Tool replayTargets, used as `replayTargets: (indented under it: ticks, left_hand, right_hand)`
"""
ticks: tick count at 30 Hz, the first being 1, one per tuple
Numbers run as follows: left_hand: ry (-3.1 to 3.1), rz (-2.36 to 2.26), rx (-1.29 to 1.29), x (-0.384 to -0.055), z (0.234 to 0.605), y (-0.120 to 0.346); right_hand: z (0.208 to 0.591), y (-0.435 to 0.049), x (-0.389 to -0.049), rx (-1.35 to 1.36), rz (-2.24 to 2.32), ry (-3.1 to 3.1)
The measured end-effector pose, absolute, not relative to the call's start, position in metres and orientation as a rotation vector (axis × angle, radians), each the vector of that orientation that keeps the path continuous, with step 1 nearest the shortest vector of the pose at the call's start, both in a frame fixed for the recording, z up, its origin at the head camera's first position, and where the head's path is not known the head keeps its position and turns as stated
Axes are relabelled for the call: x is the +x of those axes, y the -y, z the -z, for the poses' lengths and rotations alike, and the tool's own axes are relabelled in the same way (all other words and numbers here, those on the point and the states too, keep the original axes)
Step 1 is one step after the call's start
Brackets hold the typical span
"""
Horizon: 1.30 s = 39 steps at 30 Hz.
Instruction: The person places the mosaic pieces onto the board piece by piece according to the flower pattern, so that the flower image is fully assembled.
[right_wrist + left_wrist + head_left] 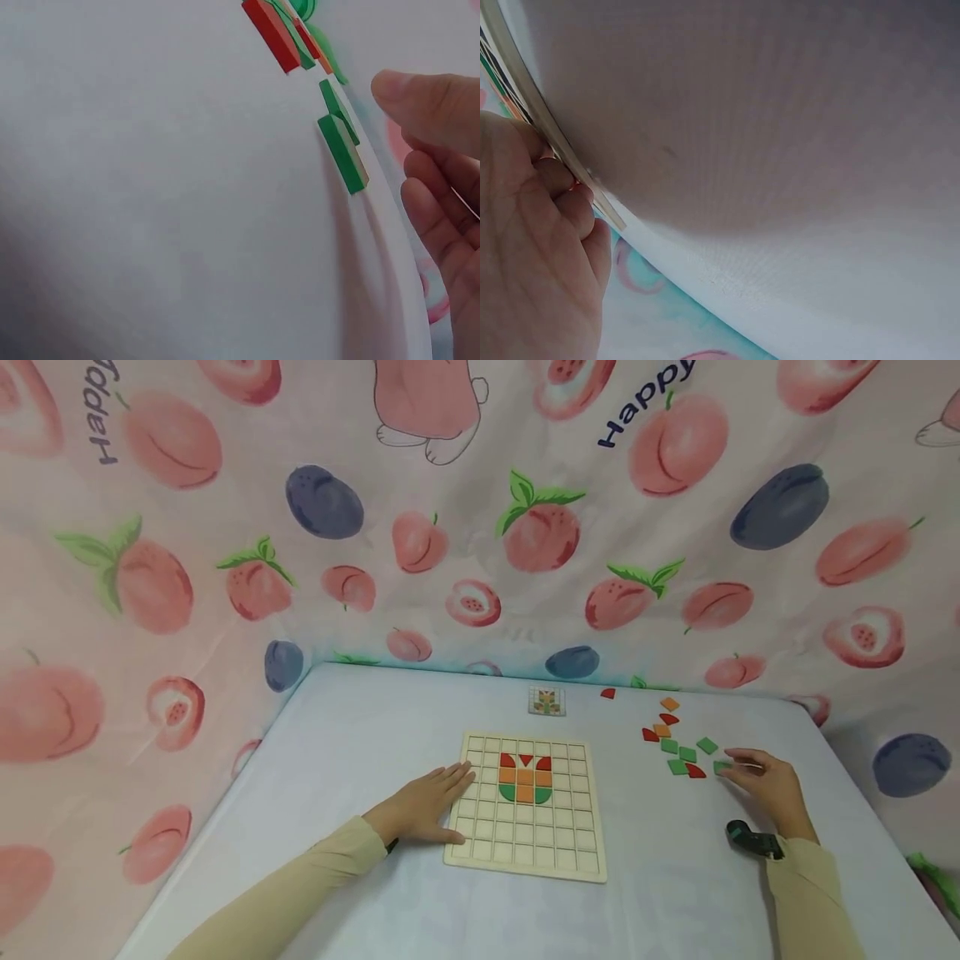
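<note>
My left hand rests with fingers spread on the left edge of a pale wooden grid board. Red, orange and green tiles form a tulip shape on the board's upper middle, with an orange square at its bottom centre. In the left wrist view the fingers lie against the board's rim. Off to the right, my right hand hovers beside a green square tile. In the right wrist view, thumb and fingers stand apart, with a gap between them and the green tile.
Loose green squares, orange squares and red quarter-round tiles lie scattered right of the board. A small pattern card lies behind it, and a lone red tile sits near the back edge. A fruit-print curtain surrounds the table.
</note>
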<state>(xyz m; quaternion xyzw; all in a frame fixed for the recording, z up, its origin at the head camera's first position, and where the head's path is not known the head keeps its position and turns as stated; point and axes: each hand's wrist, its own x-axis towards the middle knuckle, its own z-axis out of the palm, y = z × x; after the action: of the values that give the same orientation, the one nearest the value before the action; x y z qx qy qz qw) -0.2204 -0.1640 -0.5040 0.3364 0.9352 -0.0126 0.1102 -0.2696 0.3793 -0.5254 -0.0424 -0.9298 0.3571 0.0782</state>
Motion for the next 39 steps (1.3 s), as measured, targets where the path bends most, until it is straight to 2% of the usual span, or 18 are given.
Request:
replayTargets:
  ticks: [11,29,39]
  left_hand:
    - [-2.766,0.045,0.998,-0.219,0.505,0.164]
    - [-2.759,0.048,0.978,-0.218,0.504,0.164]
    - [-2.755,0.035,0.971,-0.218,0.505,0.163]
  right_hand:
    - [0.534,-0.384,-0.273,-0.187,-1.083,2.899]
    - [0.515,-0.388,-0.275,-0.048,-0.933,3.047]
    - [0.520,-0.391,-0.279,0.017,-0.871,3.027]
